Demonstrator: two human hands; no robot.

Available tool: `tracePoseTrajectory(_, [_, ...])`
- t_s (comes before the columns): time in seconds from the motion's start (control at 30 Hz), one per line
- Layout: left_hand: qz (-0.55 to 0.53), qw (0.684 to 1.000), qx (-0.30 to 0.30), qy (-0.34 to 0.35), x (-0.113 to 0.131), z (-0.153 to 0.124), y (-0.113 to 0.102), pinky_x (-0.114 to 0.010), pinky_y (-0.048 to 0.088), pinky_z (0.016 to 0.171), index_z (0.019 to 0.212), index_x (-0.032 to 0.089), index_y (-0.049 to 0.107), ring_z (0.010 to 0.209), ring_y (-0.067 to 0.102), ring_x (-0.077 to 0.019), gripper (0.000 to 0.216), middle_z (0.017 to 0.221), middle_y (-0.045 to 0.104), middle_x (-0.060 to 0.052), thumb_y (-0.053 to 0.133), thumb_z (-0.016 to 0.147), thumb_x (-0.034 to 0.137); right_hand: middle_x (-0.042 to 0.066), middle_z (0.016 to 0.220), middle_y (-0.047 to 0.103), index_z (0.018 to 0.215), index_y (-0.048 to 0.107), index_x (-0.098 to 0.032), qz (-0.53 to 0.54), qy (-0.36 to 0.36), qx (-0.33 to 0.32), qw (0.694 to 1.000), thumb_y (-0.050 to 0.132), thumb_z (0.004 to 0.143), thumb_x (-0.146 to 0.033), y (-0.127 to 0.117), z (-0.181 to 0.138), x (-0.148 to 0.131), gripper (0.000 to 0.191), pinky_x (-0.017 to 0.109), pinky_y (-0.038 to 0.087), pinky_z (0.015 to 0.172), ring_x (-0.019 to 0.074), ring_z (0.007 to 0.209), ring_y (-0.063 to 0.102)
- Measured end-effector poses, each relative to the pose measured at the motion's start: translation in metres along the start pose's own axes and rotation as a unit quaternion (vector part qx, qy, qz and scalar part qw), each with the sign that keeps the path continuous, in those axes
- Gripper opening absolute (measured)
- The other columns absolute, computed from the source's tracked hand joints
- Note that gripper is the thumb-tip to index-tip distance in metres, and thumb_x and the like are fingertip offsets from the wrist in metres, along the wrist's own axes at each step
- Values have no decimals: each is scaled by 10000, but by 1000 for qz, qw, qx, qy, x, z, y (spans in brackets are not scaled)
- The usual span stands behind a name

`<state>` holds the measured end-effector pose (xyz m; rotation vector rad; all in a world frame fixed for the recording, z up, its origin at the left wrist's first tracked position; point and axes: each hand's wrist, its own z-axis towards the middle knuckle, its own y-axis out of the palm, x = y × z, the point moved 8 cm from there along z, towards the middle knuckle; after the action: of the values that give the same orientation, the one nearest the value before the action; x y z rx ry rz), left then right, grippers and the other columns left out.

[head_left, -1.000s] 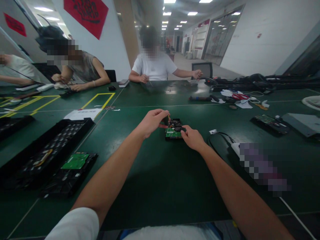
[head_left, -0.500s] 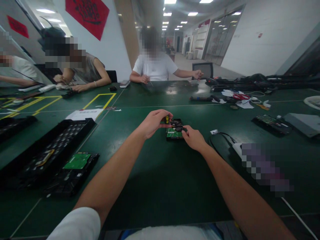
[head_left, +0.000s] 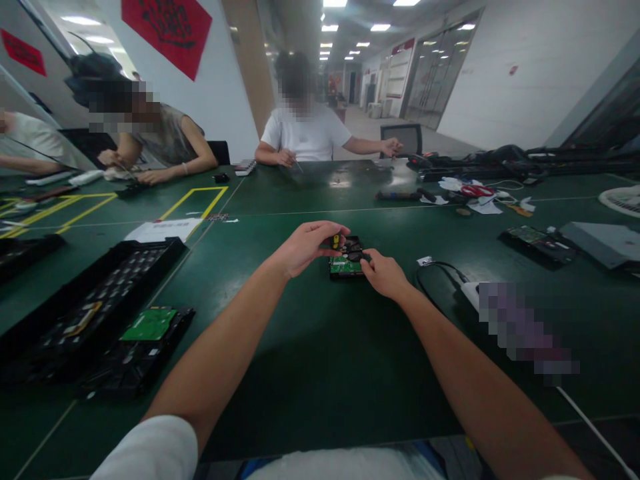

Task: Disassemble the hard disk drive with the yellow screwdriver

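green felt-like matting covers the long work table (head_left: 310, 347), and near its middle lies a hard drive (head_left: 346, 259) turned circuit side up, its green circuit board (head_left: 343, 266) showing at the near end and darker parts at the far end. the left hand (head_left: 304, 247) hovers at the drive's far left corner, fingers pinched together around a small tool with a yellow and black handle (head_left: 335, 240), probably a little screwdriver, though it is too small to be sure; its tip points down at the drive. the right hand (head_left: 384, 275) rests on the drive's right edge, fingertips pressing against the casing and steadying it rather than closing around it.

to the left, well apart from the hands, sits a black plastic tray (head_left: 90, 300) with many compartments, and just beside its near end another drive with a green board (head_left: 150, 325) facing up. a white sheet of paper (head_left: 163, 230) lies beyond the tray, near yellow tape lines (head_left: 200, 200). to the right of the hands a black cable (head_left: 440, 277) loops on the mat, and farther right lie another bare circuit board (head_left: 533, 239) and a grey flat casing (head_left: 600, 235). across the table a person in a white shirt (head_left: 305, 137) sits with both arms on the surface, and another person (head_left: 165, 143) works at the far left.
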<state>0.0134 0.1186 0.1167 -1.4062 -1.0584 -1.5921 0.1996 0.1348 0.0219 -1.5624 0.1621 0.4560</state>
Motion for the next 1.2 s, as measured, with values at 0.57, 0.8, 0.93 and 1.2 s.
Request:
tracePoseTrajectory(0.57, [-18,1000,5,3,1,-1,-3,-330,596,790,1000,119,753,953,640,-201,314,952,675,-100,674,879,398,108,1020,765,1431,542,-218,0,0,15,1000,453,1054,-417,1,1,2,435,316,459,740,252,869,699])
tracePoseTrajectory(0.8, [-16,1000,12,2,0,0,-5,-330,602,780,992,126,757,938,647,-201,320,944,682,-102,673,882,414,92,998,763,1406,562,-217,20,-5,22,1000,482,1044,-406,-1,2,2,416,300,431,684,235,835,684])
tracePoseTrajectory(0.93, [-14,1000,9,6,-2,1,-5,-336,606,787,991,123,756,939,649,-203,322,956,689,-108,683,873,414,92,997,760,1403,567,-215,18,-3,33,999,488,1044,-422,1,3,5,421,301,428,681,238,848,680])
tracePoseTrajectory(1.2, [-17,1000,6,8,1,0,-3,-325,611,763,988,114,758,943,648,-206,306,953,681,-112,677,881,389,89,1035,761,1418,562,-230,37,-6,24,999,460,1063,-439,2,2,5,425,299,446,722,238,890,689])
